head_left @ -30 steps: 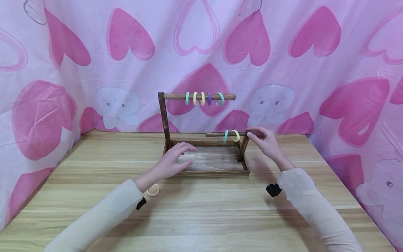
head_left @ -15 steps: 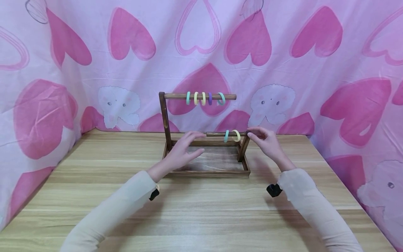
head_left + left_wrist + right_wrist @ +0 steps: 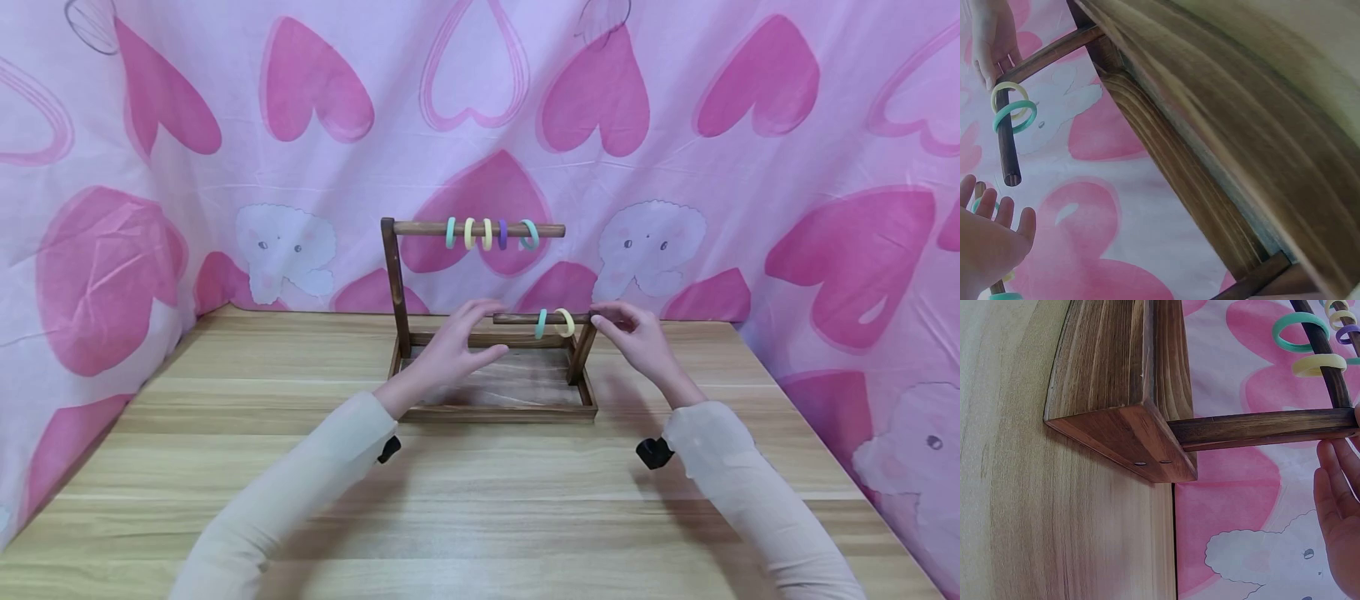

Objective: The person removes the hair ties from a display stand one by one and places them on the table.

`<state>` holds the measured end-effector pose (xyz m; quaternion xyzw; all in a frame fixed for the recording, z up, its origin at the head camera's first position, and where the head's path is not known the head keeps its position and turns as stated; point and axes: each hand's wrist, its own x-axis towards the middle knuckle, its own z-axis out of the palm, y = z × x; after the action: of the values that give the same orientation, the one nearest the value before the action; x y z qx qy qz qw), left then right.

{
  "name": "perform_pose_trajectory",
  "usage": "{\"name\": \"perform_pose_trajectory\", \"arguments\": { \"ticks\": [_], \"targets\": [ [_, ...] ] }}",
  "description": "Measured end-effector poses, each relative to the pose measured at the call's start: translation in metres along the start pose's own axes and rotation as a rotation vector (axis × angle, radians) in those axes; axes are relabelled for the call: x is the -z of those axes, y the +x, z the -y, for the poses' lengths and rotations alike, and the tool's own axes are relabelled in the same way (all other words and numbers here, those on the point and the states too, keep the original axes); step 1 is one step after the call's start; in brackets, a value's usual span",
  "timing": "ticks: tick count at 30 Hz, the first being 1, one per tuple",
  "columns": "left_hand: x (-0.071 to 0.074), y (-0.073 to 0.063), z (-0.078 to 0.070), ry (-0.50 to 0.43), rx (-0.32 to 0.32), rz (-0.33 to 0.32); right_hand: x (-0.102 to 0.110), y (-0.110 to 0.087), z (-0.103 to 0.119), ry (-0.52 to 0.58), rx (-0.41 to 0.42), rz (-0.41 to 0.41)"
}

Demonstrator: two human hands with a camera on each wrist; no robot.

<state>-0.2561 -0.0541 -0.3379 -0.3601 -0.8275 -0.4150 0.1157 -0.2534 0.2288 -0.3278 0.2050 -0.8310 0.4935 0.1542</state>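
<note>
A dark wooden rack (image 3: 495,414) stands on the table, with a tray base and two bars at different heights. Several mint, pale yellow and purple rings (image 3: 487,234) hang on the upper bar (image 3: 420,227). One mint ring (image 3: 541,323) and one pale yellow ring (image 3: 565,322) hang on the lower bar (image 3: 510,319). My left hand (image 3: 453,346) holds nothing; its fingers are extended and thumb apart, close to the lower bar's free end. My right hand (image 3: 633,337) pinches the top of the short post (image 3: 1260,430) between thumb and fingers.
The light wood-grain table (image 3: 495,508) reaches back to a pink heart-print curtain (image 3: 480,83). Small black devices (image 3: 655,452) sit at both wrists. The upper bar juts out above and behind the left hand.
My left hand has moved right and upward, from over the tray to the lower bar's free end. A peach ring on the table is now hidden behind the left arm. The right hand stays put.
</note>
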Motion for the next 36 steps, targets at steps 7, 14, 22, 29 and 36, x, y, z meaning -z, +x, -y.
{"name": "perform_pose_trajectory", "arguments": {
  "ticks": [7,14,22,29,36],
  "targets": [
    [-0.005,0.017,-0.001,0.022,-0.012,0.029,0.000,0.000,0.000,-0.004,-0.004,-0.002],
    [-0.010,0.033,-0.003,0.045,-0.022,0.070,-0.001,0.001,0.000,-0.019,-0.001,0.001],
    [-0.016,0.045,-0.006,0.054,0.027,0.133,0.000,0.001,-0.001,-0.016,0.003,-0.009],
    [-0.022,0.052,-0.003,0.106,0.019,0.150,0.000,0.001,0.000,-0.008,0.002,-0.008],
    [-0.026,0.056,0.001,0.145,0.004,0.161,0.000,0.000,0.001,-0.020,-0.006,-0.003]
  ]
}}
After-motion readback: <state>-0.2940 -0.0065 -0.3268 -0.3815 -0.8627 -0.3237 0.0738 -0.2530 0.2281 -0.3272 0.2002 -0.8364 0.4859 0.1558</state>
